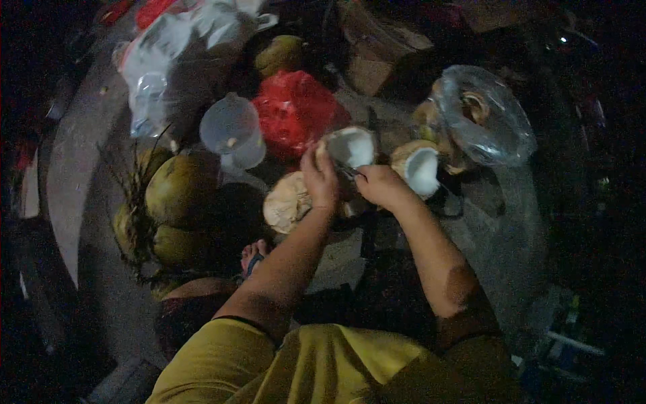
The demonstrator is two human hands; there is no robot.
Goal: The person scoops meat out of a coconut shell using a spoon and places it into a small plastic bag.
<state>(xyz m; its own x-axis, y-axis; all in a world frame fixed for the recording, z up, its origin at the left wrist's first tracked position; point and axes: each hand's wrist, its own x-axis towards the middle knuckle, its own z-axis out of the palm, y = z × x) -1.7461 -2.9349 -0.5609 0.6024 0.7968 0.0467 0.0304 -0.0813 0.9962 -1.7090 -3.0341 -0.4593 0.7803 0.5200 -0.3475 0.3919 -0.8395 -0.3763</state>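
Observation:
My left hand is closed on the left rim of an opened coconut half, its white flesh facing up. My right hand is closed around a thin, dark metal tool at the coconut's near edge; whether it is a spoon or a blade cannot be made out. Just right of that hand lies another coconut half with white flesh showing. A pale, rough cut piece of coconut husk sits beside my left wrist.
Several whole green coconuts are grouped at the left. Beyond them stand a translucent plastic pitcher, a red plastic bag and a white plastic bag. A clear plastic bag lies at the right, a cardboard box behind.

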